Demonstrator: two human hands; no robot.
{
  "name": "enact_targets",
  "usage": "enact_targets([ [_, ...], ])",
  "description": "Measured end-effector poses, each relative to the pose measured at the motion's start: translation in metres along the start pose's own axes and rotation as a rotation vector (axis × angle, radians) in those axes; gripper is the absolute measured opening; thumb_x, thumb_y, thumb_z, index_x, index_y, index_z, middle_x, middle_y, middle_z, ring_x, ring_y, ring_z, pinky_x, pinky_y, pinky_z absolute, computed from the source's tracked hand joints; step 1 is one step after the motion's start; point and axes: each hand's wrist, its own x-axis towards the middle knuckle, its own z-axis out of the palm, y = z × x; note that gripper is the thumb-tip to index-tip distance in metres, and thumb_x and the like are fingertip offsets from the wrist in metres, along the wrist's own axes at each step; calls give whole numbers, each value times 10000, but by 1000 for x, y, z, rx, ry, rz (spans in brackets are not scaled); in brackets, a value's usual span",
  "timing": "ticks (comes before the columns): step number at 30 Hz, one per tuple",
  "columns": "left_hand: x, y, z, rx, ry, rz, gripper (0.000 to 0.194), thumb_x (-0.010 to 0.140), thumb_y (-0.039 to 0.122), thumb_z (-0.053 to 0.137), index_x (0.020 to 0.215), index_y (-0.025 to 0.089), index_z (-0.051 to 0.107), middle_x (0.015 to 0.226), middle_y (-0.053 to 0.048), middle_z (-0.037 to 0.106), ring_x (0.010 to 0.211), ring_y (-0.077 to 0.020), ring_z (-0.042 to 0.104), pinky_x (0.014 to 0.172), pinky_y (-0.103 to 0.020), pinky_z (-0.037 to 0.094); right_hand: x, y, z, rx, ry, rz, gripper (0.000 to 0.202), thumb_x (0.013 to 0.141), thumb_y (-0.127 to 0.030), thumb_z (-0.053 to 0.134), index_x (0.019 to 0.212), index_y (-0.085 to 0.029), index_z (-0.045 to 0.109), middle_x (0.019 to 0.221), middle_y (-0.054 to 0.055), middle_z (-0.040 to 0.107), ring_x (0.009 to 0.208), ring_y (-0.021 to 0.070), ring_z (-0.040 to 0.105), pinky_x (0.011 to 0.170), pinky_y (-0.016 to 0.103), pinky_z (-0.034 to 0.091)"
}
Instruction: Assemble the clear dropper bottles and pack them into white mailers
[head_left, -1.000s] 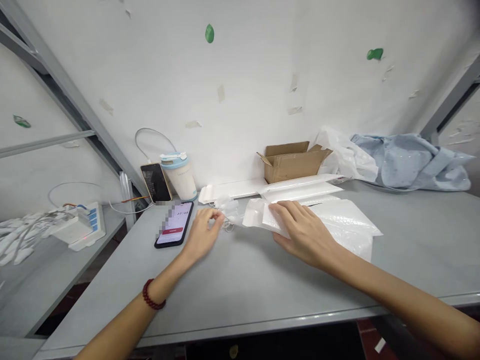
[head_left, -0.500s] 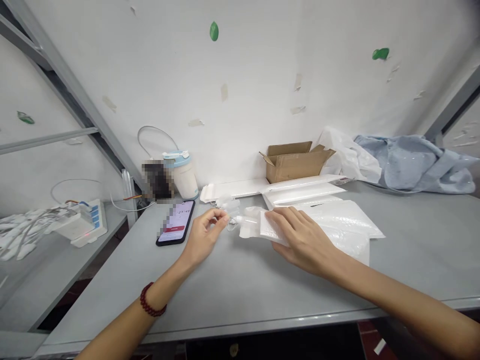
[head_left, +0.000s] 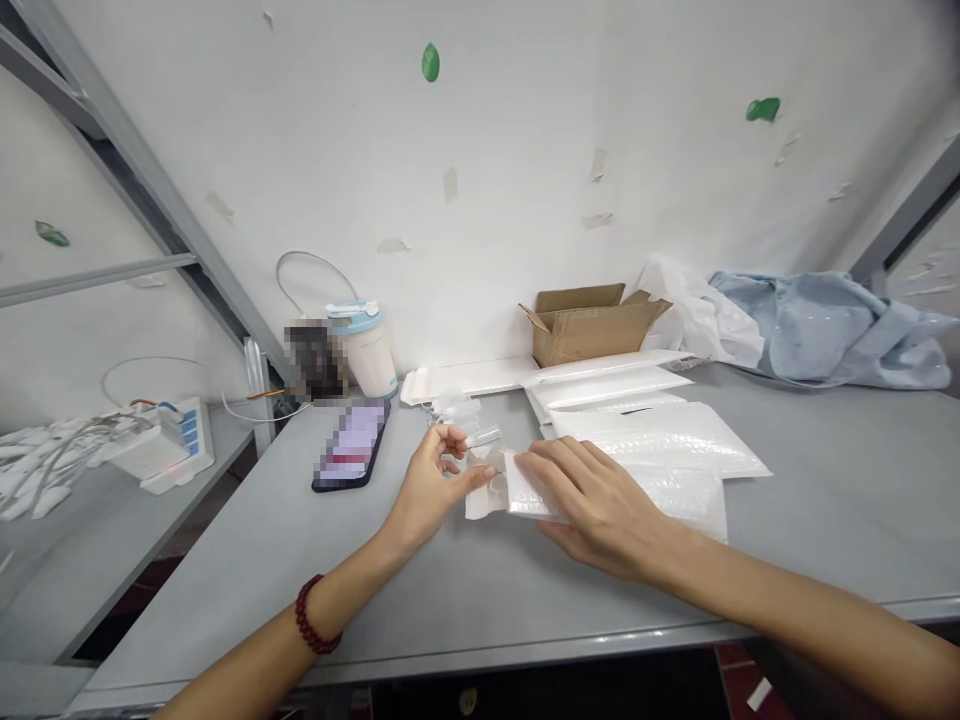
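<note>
My right hand (head_left: 596, 500) is wrapped around a white bubble mailer (head_left: 528, 490), fingers on top and thumb hidden below. The mailer's open end and its flap (head_left: 480, 502) face left. At that opening, my left hand (head_left: 431, 485) has its thumb laid on the flap, with the other fingers curled behind. A small clear tube (head_left: 484, 437) lies by the left index fingertip; whether that finger touches it I cannot tell. Behind the left hand sit several more clear, shiny pieces (head_left: 456, 408), too small to name exactly.
More white mailers (head_left: 667, 435) are stacked behind my right hand, before an open cardboard box (head_left: 596, 335). A phone (head_left: 352, 445) and a lidded cup (head_left: 367, 350) stand left. White plastic (head_left: 701, 310) and blue cloth (head_left: 832, 325) lie right. A power strip (head_left: 184, 450) occupies the side table.
My left hand has moved right to the mailer's opening, its thumb coming onto the flap. The mailer's open end has shifted slightly left and nearer to me, with my right hand still on it.
</note>
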Motion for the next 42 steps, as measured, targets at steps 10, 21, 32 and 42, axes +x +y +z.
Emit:
enact_targets([
  [10, 0, -2, 1, 37, -332, -123, 276, 664, 323, 690, 867, 170, 582, 719, 21, 587, 596, -119, 532, 554, -226, 409, 0, -8, -2, 26, -75, -47, 397, 738, -123, 463, 1133, -75, 466, 954, 143, 560, 861, 255, 507, 659, 369, 459],
  [21, 31, -10, -46, 662, 114, 326, 176, 797, 314, 537, 805, 202, 672, 823, -45, 651, 855, -214, 540, 775, -336, 398, 3, 16, -8, -77, 56, 207, 387, 735, -133, 505, 1117, -132, 448, 1040, 146, 560, 928, 275, 522, 692, 376, 464],
  [32, 31, -35, -29, 835, -107, 311, 210, 822, 280, 474, 786, 172, 651, 808, -82, 616, 872, -255, 506, 762, -372, 413, 3, 16, -5, -40, -6, 224, 398, 736, -133, 504, 1128, -139, 435, 1054, 145, 557, 951, 281, 521, 695, 382, 470],
  [42, 28, 1, -52, 196, 180, 192, 194, 771, 354, 574, 773, 167, 626, 799, -24, 642, 769, -164, 556, 709, -254, 411, 4, 21, -4, -32, -71, 284, 404, 718, -136, 517, 1116, -136, 448, 1028, 131, 551, 945, 273, 517, 696, 383, 471],
])
